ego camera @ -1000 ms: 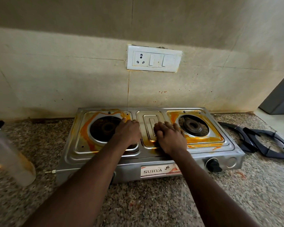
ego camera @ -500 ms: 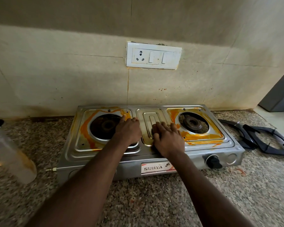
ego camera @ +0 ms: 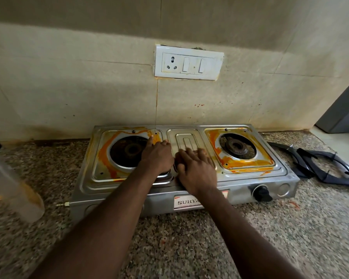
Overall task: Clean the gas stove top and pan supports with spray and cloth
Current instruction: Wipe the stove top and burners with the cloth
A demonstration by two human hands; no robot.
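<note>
A two-burner steel gas stove stands on the granite counter, smeared with orange stains around both burner openings. My left hand rests on the right rim of the left burner, index finger stretched forward. My right hand lies flat on the raised middle panel, fingers spread. Neither hand holds anything. The right burner is uncovered. Two black pan supports lie overlapped on the counter right of the stove. A translucent spray bottle stands at the left edge. No cloth is visible.
A tiled wall with a white socket and switch plate rises right behind the stove. A black control knob sits on the stove's front right. Speckled granite counter stretches in front. A grey appliance stands at far right.
Both hands stay on the middle of the stove top. My left index finger has stretched out further along the left burner's rim; the right hand has hardly shifted.
</note>
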